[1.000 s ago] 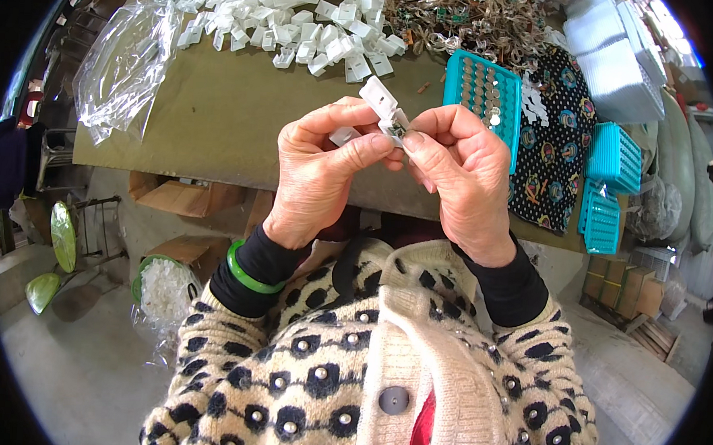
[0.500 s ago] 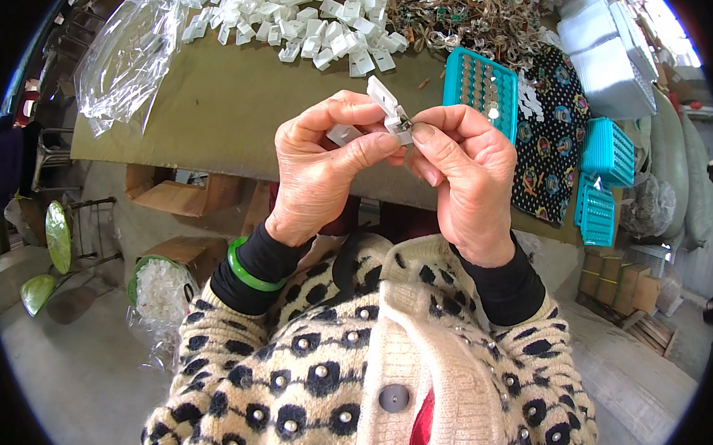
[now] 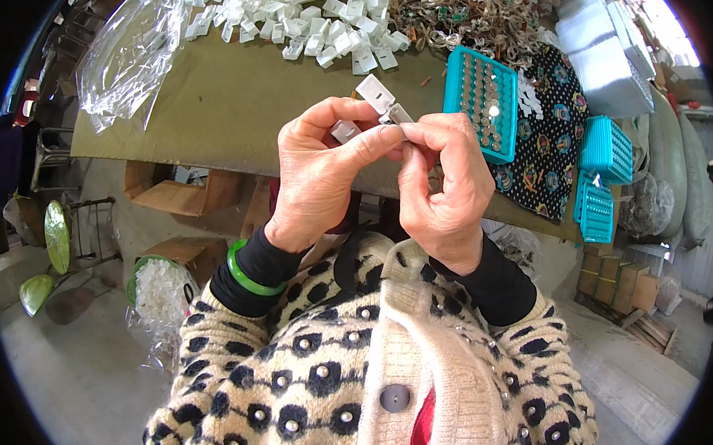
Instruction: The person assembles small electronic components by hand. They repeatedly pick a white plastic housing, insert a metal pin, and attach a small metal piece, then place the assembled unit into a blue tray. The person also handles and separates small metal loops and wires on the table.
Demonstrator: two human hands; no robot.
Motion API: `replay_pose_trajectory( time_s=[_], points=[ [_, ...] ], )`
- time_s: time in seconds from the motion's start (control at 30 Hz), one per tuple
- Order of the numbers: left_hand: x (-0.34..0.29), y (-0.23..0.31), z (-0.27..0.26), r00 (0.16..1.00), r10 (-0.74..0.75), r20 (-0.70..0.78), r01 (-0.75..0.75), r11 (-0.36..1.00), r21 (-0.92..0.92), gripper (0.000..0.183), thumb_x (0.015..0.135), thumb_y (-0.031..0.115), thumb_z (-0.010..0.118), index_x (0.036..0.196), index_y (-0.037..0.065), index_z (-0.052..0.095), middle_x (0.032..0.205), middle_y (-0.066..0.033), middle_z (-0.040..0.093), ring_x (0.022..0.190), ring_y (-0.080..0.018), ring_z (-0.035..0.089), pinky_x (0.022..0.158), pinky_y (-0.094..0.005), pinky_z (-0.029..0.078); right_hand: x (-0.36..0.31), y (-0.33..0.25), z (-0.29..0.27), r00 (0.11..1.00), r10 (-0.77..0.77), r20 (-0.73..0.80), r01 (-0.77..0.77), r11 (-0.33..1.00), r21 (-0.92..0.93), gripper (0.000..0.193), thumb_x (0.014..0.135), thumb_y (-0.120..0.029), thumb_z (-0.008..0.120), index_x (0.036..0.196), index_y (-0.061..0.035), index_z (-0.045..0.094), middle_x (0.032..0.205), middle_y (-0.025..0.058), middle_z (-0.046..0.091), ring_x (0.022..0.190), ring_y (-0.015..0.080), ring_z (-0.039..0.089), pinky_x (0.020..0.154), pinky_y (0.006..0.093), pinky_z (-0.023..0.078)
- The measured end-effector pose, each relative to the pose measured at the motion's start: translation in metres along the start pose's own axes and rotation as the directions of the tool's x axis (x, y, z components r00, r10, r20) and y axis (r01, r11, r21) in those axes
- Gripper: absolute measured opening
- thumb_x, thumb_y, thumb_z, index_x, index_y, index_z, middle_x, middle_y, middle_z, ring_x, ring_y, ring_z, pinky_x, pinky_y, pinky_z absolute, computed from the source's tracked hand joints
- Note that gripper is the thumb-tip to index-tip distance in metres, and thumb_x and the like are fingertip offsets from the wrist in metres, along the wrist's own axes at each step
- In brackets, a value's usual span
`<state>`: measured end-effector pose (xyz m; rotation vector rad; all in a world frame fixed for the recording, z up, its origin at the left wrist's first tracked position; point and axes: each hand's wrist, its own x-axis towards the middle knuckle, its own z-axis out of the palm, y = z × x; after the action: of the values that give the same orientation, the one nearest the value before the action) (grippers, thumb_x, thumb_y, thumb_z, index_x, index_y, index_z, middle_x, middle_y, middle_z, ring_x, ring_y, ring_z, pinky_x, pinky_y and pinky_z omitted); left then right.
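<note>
Above the table's front edge, my left hand point(image 3: 319, 168) is closed on a small white plastic case point(image 3: 376, 95), whose flap stands tilted up and away. A second white plastic piece point(image 3: 345, 131) shows between the curled fingers of that hand. My right hand point(image 3: 449, 183) is closed too, its thumb and index fingertip pressed against the right end of the case. Those fingertips cover that end, so anything small inside is hidden. Beyond the right hand lies a turquoise tray point(image 3: 454, 91) with rows of round metal discs point(image 3: 477, 76).
White plastic cases point(image 3: 302, 26) are heaped at the back of the table point(image 3: 217, 110), beside tangled wired parts point(image 3: 472, 19). A clear plastic bag point(image 3: 131, 58) lies left. Patterned cloth point(image 3: 550, 144), white flat pieces point(image 3: 529, 99) and more turquoise trays point(image 3: 606, 151) are right.
My right hand has shifted left and turned, with its index finger now over the end of the case. The raised flap has tipped further left. The left hand has barely moved.
</note>
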<state>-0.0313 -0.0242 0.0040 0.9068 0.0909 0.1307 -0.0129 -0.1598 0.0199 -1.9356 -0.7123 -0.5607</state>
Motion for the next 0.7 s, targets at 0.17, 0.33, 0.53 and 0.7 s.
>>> replay_pose_trajectory(
  time_s=[0.17, 0.33, 0.53, 0.7],
  points=[
    [0.0, -0.001, 0.012, 0.994, 0.089, -0.061, -0.077, 0.981, 0.178, 0.012, 0.083, -0.007, 0.07, 0.094, -0.004, 0.067, 0.09, -0.0075, 0.069, 0.072, -0.0136, 0.067, 0.071, -0.0248, 0.056, -0.003, 0.006, 0.0, 0.995, -0.098, -0.013, 0.096, 0.99, -0.098, 0.029, 0.073, 0.015, 0.06, 0.097, -0.0015, 0.057, 0.086, 0.013, 0.057, 0.071, 0.0302, 0.057, 0.062, 0.0386, 0.045],
    [0.002, -0.004, 0.015, 0.994, -0.012, -0.105, 0.016, 0.999, 0.035, 0.015, 0.082, -0.005, 0.07, 0.095, -0.004, 0.064, 0.087, -0.007, 0.068, 0.071, -0.0129, 0.066, 0.068, -0.025, 0.054, 0.001, 0.008, -0.003, 0.997, -0.075, -0.035, 0.073, 0.995, -0.069, 0.027, 0.077, 0.015, 0.06, 0.096, -0.0027, 0.057, 0.088, 0.0127, 0.056, 0.069, 0.0279, 0.058, 0.061, 0.0356, 0.047],
    [0.006, 0.003, 0.006, 0.934, -0.358, -0.003, 0.348, 0.909, -0.231, 0.014, 0.085, 0.003, 0.066, 0.098, 0.001, 0.061, 0.084, -0.006, 0.066, 0.069, -0.0141, 0.062, 0.065, -0.0279, 0.052, -0.001, 0.001, -0.006, 0.898, 0.423, 0.12, -0.422, 0.752, 0.506, 0.008, 0.094, 0.005, 0.057, 0.095, -0.0009, 0.052, 0.085, 0.0026, 0.061, 0.071, 0.0061, 0.06, 0.064, 0.0221, 0.051],
    [0.009, 0.006, 0.002, 0.903, -0.427, 0.052, 0.422, 0.856, -0.3, 0.017, 0.086, 0.007, 0.065, 0.103, 0.003, 0.061, 0.085, -0.0034, 0.064, 0.071, -0.012, 0.058, 0.064, -0.0255, 0.048, -0.003, 0.004, -0.007, 0.822, 0.541, 0.181, -0.542, 0.641, 0.543, 0.01, 0.094, 0.0, 0.061, 0.098, -0.001, 0.052, 0.086, 0.0029, 0.061, 0.071, 0.006, 0.059, 0.064, 0.0218, 0.05]
  ],
)
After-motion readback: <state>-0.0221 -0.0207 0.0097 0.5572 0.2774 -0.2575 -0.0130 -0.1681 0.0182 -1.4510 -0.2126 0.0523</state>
